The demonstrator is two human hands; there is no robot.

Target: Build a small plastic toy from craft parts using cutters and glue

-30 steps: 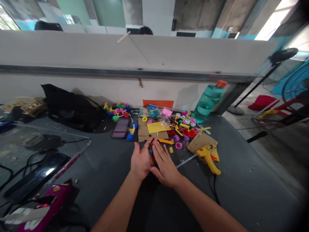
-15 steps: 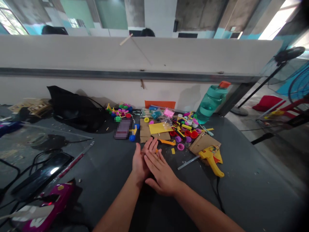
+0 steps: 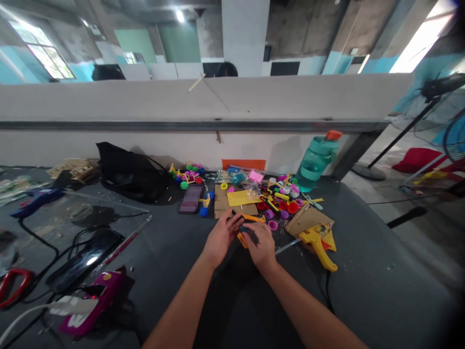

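Note:
My left hand [image 3: 221,237] and my right hand [image 3: 262,246] sit close together over the dark table, their fingertips meeting on a small teal plastic piece [image 3: 243,229]. A short orange strip [image 3: 241,240] lies just under the fingers. Beyond them spreads a pile of colourful plastic caps and sticks [image 3: 279,198] on cardboard [image 3: 222,201]. A sheet of yellow card [image 3: 241,198] lies in that pile. To the right of my right hand rests a yellow hot glue gun [image 3: 317,247] on a cardboard piece [image 3: 308,220].
A teal water bottle [image 3: 315,164] stands at the table's back edge, and a black bag [image 3: 131,173] lies at the back left. Further left are a blue glue gun [image 3: 38,201], a black tablet [image 3: 85,257] and cables. A low wall [image 3: 181,145] runs behind the table.
My hands have separated from their overlapping position and moved up and right, with fingers now curled around the teal piece. The view has tilted upward, showing more ceiling and more of the table's left side.

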